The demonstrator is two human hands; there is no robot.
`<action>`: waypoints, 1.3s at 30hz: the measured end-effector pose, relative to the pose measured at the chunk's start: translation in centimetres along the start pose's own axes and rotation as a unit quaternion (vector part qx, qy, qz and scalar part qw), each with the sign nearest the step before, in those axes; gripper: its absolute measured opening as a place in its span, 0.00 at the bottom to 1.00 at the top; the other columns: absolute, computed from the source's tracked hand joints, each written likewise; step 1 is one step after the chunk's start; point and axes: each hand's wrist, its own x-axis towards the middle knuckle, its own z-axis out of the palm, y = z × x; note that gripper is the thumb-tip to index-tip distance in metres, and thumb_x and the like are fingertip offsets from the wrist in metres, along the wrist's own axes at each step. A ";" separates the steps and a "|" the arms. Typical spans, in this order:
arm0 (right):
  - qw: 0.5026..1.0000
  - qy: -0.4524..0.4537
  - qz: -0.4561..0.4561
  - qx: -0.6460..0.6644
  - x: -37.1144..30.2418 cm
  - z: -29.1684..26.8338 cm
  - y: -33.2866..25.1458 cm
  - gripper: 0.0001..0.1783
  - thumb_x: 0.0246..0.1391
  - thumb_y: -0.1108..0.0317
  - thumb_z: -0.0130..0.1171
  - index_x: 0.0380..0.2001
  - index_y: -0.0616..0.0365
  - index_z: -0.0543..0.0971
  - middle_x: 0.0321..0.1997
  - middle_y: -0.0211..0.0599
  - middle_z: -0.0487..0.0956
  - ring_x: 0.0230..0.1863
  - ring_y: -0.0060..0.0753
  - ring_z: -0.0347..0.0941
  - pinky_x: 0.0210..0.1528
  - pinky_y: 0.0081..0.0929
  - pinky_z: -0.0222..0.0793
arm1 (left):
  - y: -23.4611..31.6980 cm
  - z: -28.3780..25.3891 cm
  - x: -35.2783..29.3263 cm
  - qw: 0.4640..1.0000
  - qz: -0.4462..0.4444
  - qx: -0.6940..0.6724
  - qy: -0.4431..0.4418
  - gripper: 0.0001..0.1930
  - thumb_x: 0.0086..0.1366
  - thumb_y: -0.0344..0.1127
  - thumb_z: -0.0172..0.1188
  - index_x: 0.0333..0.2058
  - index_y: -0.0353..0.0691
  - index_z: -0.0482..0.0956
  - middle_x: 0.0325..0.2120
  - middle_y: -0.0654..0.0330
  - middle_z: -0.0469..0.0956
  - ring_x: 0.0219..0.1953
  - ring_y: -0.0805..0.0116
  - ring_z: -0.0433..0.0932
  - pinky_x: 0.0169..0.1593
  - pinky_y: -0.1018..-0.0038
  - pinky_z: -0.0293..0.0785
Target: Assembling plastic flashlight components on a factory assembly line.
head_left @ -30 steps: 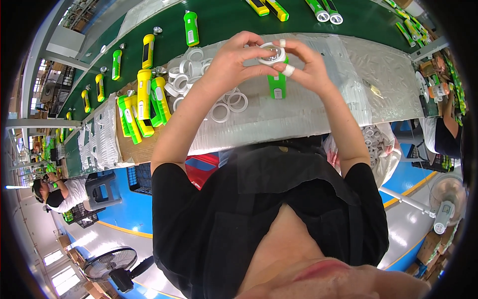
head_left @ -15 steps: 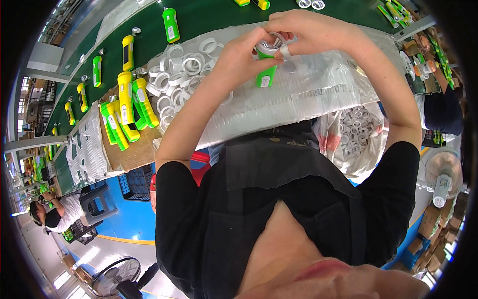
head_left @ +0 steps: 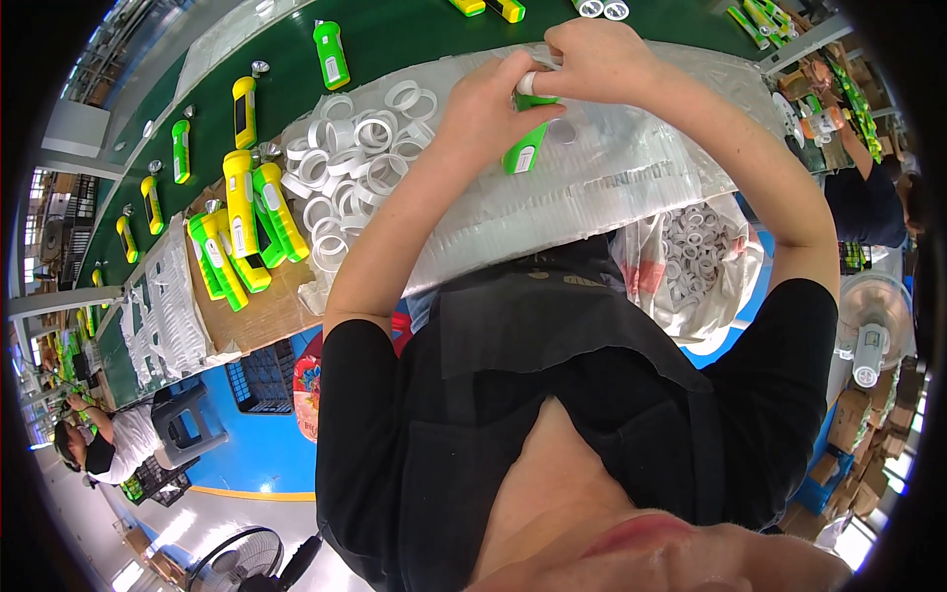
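A green flashlight (head_left: pixel 525 150) is held between my two hands over the plastic-covered work surface (head_left: pixel 592 163), its lower end tilted toward me. My left hand (head_left: pixel 490 104) is closed around its body, thumb across the front. From the other side my right hand (head_left: pixel 597 64) curls over the flashlight's head, fingers bent and closed on it. A white band (head_left: pixel 527 84) shows at a finger of my right hand. The head's rim and reflector are hidden under my fingers. Left of my left forearm lies a loose pile of white plastic rings (head_left: pixel 360 148).
Yellow and green flashlights (head_left: pixel 240 202) are heaped on cardboard at the left. More flashlights, some with loose reflectors, lie along the green belt (head_left: pixel 414 44). A bag of white rings (head_left: pixel 691 266) hangs below the table edge at right. A person (head_left: pixel 123 444) sits far left.
My right hand has turned over the flashlight's head, covering the white rim and reflector that showed before. The flashlight has tilted slightly. The whole view has shifted a little.
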 end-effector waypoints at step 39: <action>0.434 -0.190 -0.435 0.766 -6.2 14.9 -4.7 0.21 0.37 0.72 0.74 0.36 0.58 0.76 0.25 0.33 0.74 0.28 0.26 0.71 0.30 0.23 0.66 | 6.5 -6.4 1.4 0.877 0.239 -0.403 -0.111 0.24 0.54 0.38 0.65 0.50 0.37 0.78 0.38 0.54 0.80 0.38 0.62 0.79 0.40 0.71 0.75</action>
